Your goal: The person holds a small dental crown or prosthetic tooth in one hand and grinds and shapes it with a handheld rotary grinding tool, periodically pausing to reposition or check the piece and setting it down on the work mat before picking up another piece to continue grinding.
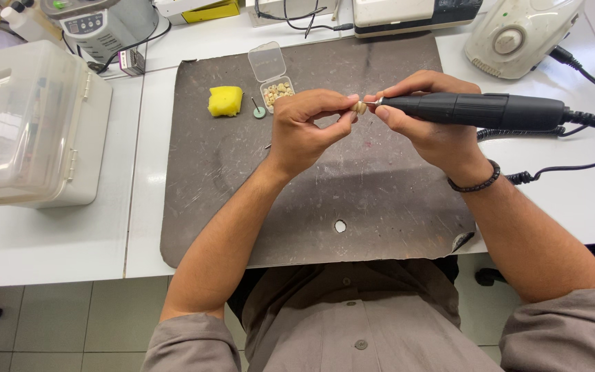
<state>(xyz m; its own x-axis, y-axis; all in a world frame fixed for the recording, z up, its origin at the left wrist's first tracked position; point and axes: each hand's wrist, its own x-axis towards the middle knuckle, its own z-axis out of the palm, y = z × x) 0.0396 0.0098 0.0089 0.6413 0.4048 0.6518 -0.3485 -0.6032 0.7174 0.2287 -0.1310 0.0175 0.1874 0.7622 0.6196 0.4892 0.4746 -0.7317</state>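
Head view: small tooth-like piece (359,107) pinched between both hands.

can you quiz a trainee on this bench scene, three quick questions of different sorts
1. True or false: the left hand pinches a small pale piece at the tip of the black power tool.
2. Which hand holds the black power tool?
A. the left hand
B. the right hand
C. neither
3. Fill in: the yellow sponge lies on the dark ____, near the small open box of pale bits.

Key:
1. true
2. B
3. mat
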